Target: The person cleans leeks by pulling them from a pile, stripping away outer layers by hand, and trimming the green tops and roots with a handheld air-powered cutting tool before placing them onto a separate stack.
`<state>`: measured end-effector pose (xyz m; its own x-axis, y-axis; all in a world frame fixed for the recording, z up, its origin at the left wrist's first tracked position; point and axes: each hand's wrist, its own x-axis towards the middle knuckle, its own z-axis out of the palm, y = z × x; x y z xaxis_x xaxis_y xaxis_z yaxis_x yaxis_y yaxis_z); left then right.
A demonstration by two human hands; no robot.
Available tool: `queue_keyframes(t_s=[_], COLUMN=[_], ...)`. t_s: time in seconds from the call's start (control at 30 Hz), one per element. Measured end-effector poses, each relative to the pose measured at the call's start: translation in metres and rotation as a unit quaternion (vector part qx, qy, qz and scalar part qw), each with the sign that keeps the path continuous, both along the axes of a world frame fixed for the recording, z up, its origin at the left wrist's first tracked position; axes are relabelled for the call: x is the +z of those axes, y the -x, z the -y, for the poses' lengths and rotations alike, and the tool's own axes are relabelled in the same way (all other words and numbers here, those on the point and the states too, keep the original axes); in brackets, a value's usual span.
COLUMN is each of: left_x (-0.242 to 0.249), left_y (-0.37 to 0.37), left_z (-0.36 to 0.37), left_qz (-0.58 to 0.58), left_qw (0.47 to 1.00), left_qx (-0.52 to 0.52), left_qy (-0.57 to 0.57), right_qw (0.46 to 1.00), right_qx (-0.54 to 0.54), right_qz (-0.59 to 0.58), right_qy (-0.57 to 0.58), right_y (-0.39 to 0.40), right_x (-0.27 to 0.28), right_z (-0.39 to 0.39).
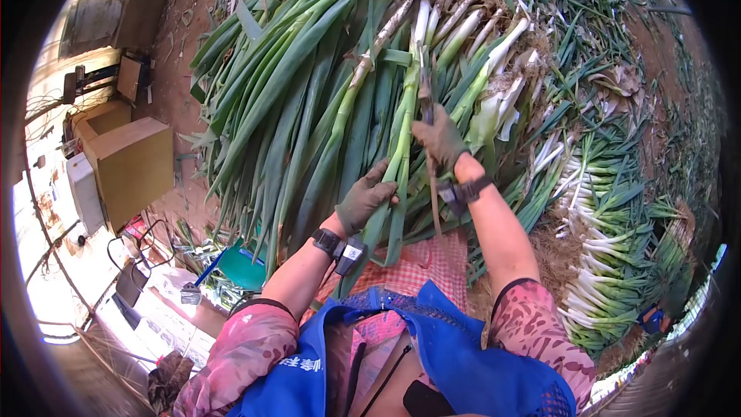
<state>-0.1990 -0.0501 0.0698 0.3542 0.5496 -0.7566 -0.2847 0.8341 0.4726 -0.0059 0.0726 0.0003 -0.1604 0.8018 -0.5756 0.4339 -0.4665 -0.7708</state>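
Note:
My left hand [367,197], in a dark glove, is closed around the green stalk of a long green onion [409,104]. Its white root end points away from me, and its leaves hang toward my lap. Just right of that stalk, my gloved right hand [441,137] is closed on a thin brownish strip [434,205] that looks like a withered outer leaf. The strip runs above and below my fingers. Under and beyond both hands lies a big heap of untrimmed green onions [285,108], with roots and soil at the far end.
Cleaned green onions [594,255] lie in a long row at right, white ends inward. Loose leaf scraps [587,38] cover the ground at upper right. At left stand a yellowish box [135,170] and a green basin [243,266]. A red checked cloth [424,270] covers my lap.

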Motion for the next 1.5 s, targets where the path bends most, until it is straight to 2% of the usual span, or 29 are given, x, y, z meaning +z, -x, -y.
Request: queue_keyframes(t_s=[0.07,0.17,0.23,0.27,0.33,0.4,0.43,0.47,0.5,0.53,0.57,0.6,0.63,0.67,0.7,0.77,0.83,0.9,0.97,1.03,1.1,1.17,1.2,1.3,1.33,1.43,1.47,1.5], left_x=[-0.002,-0.013,-0.008,-0.004,0.002,-0.008,-0.012,0.000,0.014,-0.002,0.016,-0.004,-0.019,-0.025,-0.027,-0.028,-0.014,-0.006,-0.020,-0.028,-0.020,-0.015,-0.027,-0.017,-0.028,-0.018,-0.028,-0.027], left_y=[-0.004,-0.002,0.000,-0.003,-0.016,-0.010,-0.006,0.000,0.006,0.015,0.025,0.042,0.054,0.060,0.058,0.048,0.036,0.021,0.013,0.008,0.010,0.019,0.028,0.038,0.043,0.041,0.043,0.040], left_z=[0.005,0.016,0.016,0.016,0.014,0.017,0.017,-0.003,-0.020,-0.025,-0.054,-0.068,-0.080,-0.099,-0.106,-0.112,-0.121,-0.122,-0.116,-0.113,-0.103,-0.097,-0.085,-0.080,-0.072,-0.066,-0.058,-0.055], left_qz=[0.006,-0.002,-0.017,-0.018,-0.014,0.009,0.021,-0.108,-0.261,-0.416,-0.555,-0.659,-0.705,-0.675,-0.666,-0.644,-0.628,-0.615,-0.642,-0.672,-0.618,-0.576,-0.581,-0.496,-0.468,-0.330,-0.286,-0.290], left_qw=[1.000,1.000,0.999,0.999,0.998,0.983,0.971,0.931,0.893,0.827,0.736,0.631,0.589,0.618,0.619,0.618,0.651,0.681,0.652,0.612,0.672,0.718,0.733,0.795,0.820,0.902,0.924,0.925], left_qx=[-0.002,-0.016,-0.026,-0.039,-0.062,-0.181,-0.238,-0.324,-0.298,-0.175,-0.208,-0.230,-0.237,-0.361,-0.376,-0.413,-0.375,-0.333,-0.346,-0.370,-0.391,-0.388,-0.347,-0.344,-0.318,-0.265,-0.234,-0.228], left_qy=[0.002,0.000,-0.011,-0.015,-0.027,-0.022,-0.019,-0.128,-0.214,-0.336,-0.327,-0.339,-0.316,-0.180,-0.180,-0.181,-0.205,-0.218,-0.207,-0.191,-0.119,-0.038,-0.071,-0.067,-0.087,-0.086,-0.095,-0.096], right_qw=[1.000,1.000,0.996,0.982,0.983,0.985,0.973,0.967,0.959,0.960,0.958,0.956,0.954,0.954,0.953,0.975,0.962,0.971,0.985,0.994,0.990,0.990,0.990,0.993,0.993,0.996,0.999,1.000], right_qx=[-0.001,-0.001,-0.063,-0.117,-0.113,-0.120,-0.171,-0.208,-0.244,-0.255,-0.268,-0.280,-0.292,-0.297,-0.300,-0.169,-0.181,-0.118,-0.112,-0.060,-0.030,0.003,0.018,-0.007,-0.018,-0.029,-0.009,0.011], right_qz=[0.003,0.025,0.052,0.043,-0.079,-0.121,-0.146,-0.144,-0.142,-0.111,-0.080,-0.065,-0.049,-0.030,-0.012,0.135,0.205,0.206,-0.023,-0.077,-0.090,-0.067,-0.057,-0.064,-0.062,-0.061,-0.025,0.010], right_qy=[-0.007,-0.010,0.043,0.141,0.118,0.026,0.054,0.035,0.016,-0.022,-0.061,-0.055,-0.049,-0.004,0.041,-0.043,0.003,0.008,0.125,0.047,0.108,0.122,0.128,0.101,0.103,0.057,0.034,0.011], right_y=[-0.001,-0.002,0.005,0.012,0.008,0.001,-0.009,-0.020,-0.032,-0.045,-0.055,-0.062,-0.067,-0.072,-0.076,-0.087,-0.073,-0.048,-0.032,-0.004,0.014,0.022,0.026,0.034,0.035,0.036,0.034,0.031], right_x=[0.001,-0.030,-0.033,-0.006,-0.020,-0.061,-0.039,-0.021,-0.006,0.004,0.014,0.027,0.039,0.031,0.022,-0.025,-0.024,0.035,0.053,0.072,0.094,0.084,0.080,0.078,0.078,0.044,0.033,0.020], right_z=[0.005,-0.054,-0.087,-0.087,-0.050,-0.015,-0.004,0.007,0.015,0.022,0.025,0.018,0.011,-0.002,-0.014,-0.025,-0.011,0.019,0.062,0.115,0.134,0.144,0.147,0.135,0.126,0.098,0.081,0.062])
